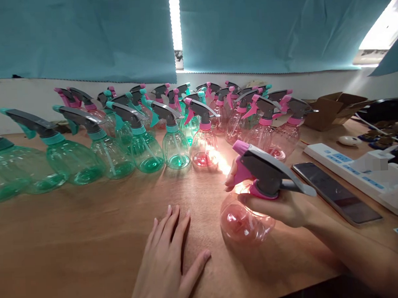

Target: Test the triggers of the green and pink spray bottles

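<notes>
My right hand (281,209) is closed around the neck of a clear pink spray bottle (243,224) with a grey and pink trigger head. This bottle is tilted, its base turned towards me. Flat on the wooden table (91,250) lies my left hand (171,260), fingers spread, holding nothing. Beyond my hands stand rows of spray bottles. In the front row several are green, such as a green spray bottle (146,151), and a pink spray bottle (203,146) stands to their right. Some bottles at the back are partly hidden by those in front.
To the right of my right hand lie a phone (336,193) and a white power strip (348,169). A cardboard box (332,110) and a white computer mouse (349,140) are farther back. Blue-green curtains (75,35) hang behind the table against a white wall.
</notes>
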`<state>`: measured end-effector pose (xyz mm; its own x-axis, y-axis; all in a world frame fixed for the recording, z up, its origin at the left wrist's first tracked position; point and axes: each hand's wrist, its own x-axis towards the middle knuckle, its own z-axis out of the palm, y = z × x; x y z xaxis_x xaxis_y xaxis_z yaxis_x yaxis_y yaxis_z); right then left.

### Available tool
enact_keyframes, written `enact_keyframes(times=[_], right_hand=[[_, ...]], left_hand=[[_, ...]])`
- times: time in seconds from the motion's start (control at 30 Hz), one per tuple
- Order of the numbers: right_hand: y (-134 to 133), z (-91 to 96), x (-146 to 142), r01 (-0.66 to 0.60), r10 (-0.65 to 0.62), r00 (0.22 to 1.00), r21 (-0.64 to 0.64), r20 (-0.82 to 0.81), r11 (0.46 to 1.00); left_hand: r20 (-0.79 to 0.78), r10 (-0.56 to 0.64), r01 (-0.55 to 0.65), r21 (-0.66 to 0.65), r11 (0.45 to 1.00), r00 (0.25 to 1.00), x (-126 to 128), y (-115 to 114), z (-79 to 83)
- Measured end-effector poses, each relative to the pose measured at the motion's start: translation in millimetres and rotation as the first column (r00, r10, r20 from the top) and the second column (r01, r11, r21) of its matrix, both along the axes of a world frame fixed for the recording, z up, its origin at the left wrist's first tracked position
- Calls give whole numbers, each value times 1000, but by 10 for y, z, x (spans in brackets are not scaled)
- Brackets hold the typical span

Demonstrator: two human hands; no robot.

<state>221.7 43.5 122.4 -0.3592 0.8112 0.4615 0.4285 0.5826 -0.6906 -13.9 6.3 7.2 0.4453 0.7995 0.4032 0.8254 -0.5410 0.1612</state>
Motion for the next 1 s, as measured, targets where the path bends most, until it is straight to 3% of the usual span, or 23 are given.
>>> enact_keyframes(times=[0.3,0.6,1.0], right_hand=[[67,-157,26,-15,15,1000,-64,5,998],[88,-165,4,6,-5,1000,-63,3,998],[75,-277,38,72,-74,997,-160,-5,985]], left_hand=[[-30,0,0,-5,1000,1000,-8,9,-2],[2,9,-9,-32,999,1000,-5,6,-16],[0,5,-5,-22,1000,1000,-3,5,-9]])
